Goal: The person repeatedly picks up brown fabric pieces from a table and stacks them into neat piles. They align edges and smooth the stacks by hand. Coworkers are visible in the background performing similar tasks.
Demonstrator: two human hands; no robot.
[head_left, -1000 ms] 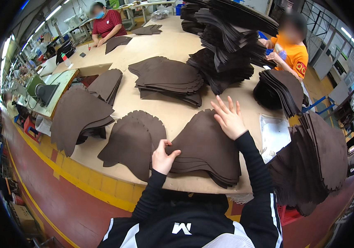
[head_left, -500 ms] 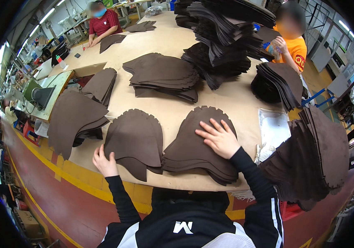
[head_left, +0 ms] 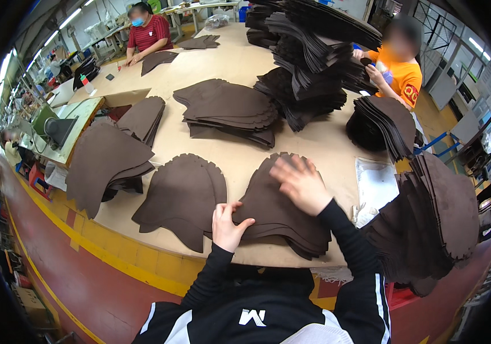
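In front of me lie two low stacks of dark brown cut pieces, each with a notched, rounded far end. My left hand is at the left edge of the right-hand stack, thumb and fingers apart around its near corner. Blurred by motion, my right hand is spread over the upper part of that same stack; whether the fingers press on it I cannot tell. To its left is the other stack, its lower pieces fanned out toward me.
Brown piles stand at the left, middle and right of the tan table. A tall dark pile rises at the back. One person in red and another in orange are across the table.
My left hand has moved right, from the left stack's edge to the right stack's near-left corner. The right hand remains over the right stack, now blurred.
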